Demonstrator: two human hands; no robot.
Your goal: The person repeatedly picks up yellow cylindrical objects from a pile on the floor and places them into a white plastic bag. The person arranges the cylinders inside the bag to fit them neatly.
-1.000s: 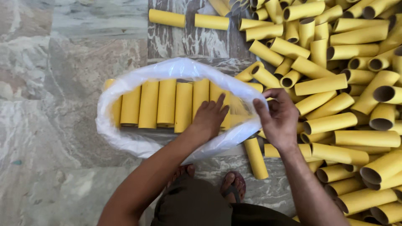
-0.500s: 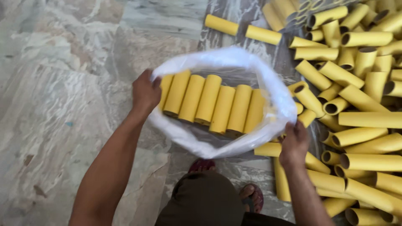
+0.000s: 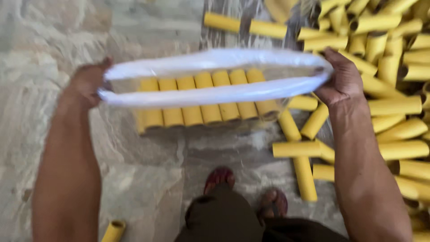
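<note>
Both hands are on the bag (image 3: 215, 60) now, one at each end of its mouth. Left hand (image 3: 87, 80) has its fingers closed on the left edge of the plastic; right hand (image 3: 342, 78) grips the right edge the same way. The rim is pulled long and narrow between them, blurred, so the exact hold of each finger is hard to read.

Inside, a row of yellow tubes (image 3: 206, 98) stands side by side, upright, touching one another, showing through the clear plastic below the rim. The bag sits over the stone floor (image 3: 148, 179), just ahead of the person's feet (image 3: 244, 188).

To handle this well, I'd judge an even pull from both sides matters: tilt one end and the row could slump to that corner. Thin plastic under load calls for a full fistful of rim, not a pinch.

Loose tubes (image 3: 394, 67) lie heaped to the right, a few just beside the bag's right end.
</note>
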